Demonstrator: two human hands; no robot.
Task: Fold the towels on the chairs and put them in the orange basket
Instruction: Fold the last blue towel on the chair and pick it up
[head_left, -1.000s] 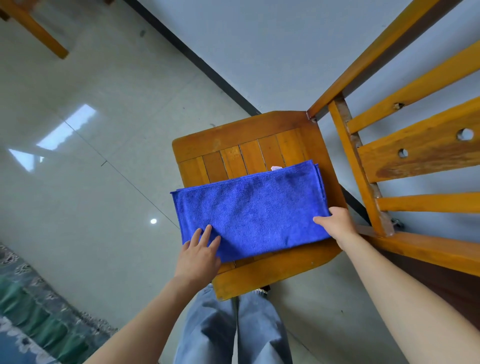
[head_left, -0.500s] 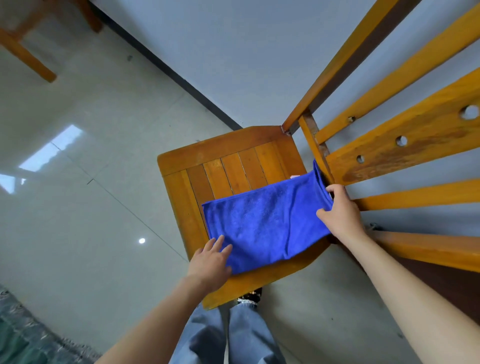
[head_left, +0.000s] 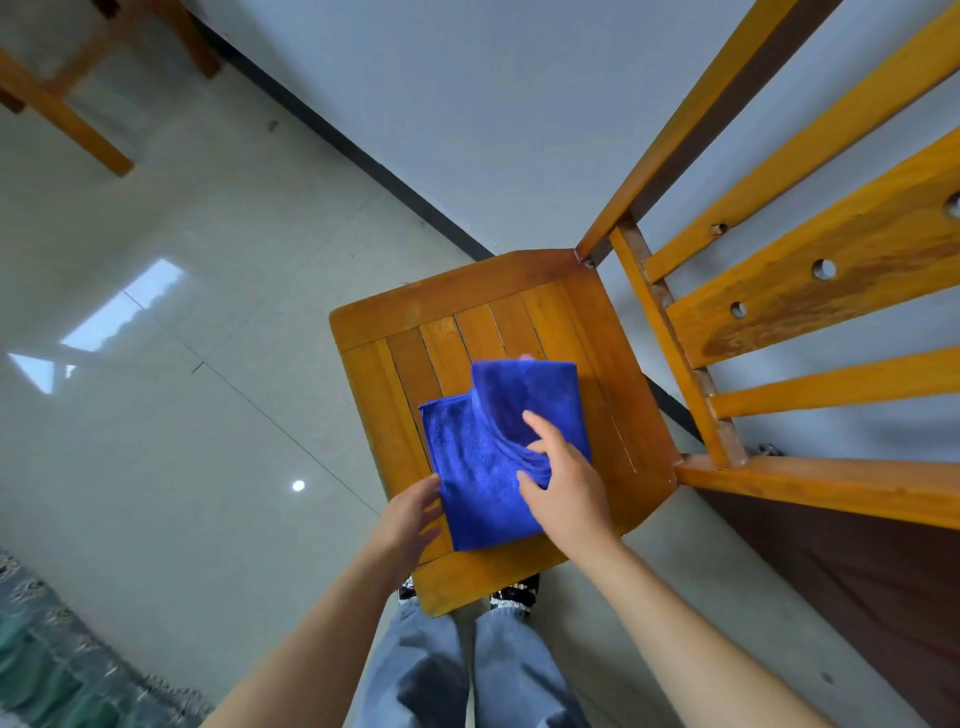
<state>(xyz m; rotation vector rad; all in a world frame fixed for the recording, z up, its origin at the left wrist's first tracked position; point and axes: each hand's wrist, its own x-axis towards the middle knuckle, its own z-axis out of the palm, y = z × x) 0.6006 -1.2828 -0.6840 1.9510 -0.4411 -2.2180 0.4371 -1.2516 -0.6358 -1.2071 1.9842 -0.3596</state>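
Room: pale glossy tiled floor (head_left: 156, 467), grey wall (head_left: 467, 104) with a dark skirting strip (head_left: 363, 161), and a patterned green rug (head_left: 52, 649) at the lower left corner.
Chair: orange-brown wooden chair with a slatted seat (head_left: 613, 415). Its back (head_left: 831, 270) rises on the right, and the broad rail has round holes drilled in it.
Other furniture: wooden legs (head_left: 67, 119) of another piece stand well apart at the upper left.
Towel: the blue towel (head_left: 478, 499) lies on the seat towards its near edge, doubled over, with the top layer lifted and wrinkled at the far end.
Tag: a small pale bit (head_left: 527, 357) shows past the towel's far edge, too small to read.
Right hand: the right hand (head_left: 566, 488) is over the middle of the towel, thumb and fingers pinching the bunched top layer, index finger stretched forward.
Left hand: the left hand (head_left: 410, 525) is loose, fingers relaxed, fingertips against the towel's near-left edge.
Person: blue jeans (head_left: 467, 665) and dark shoes (head_left: 511, 592) show below the seat's front edge.
Change: half a second ago the towel was a wide strip across the seat, and the right hand held its right end beside the chair back. That end has since been carried over to the left, so the towel is narrower and thicker. The left hand has stayed at the near-left corner.
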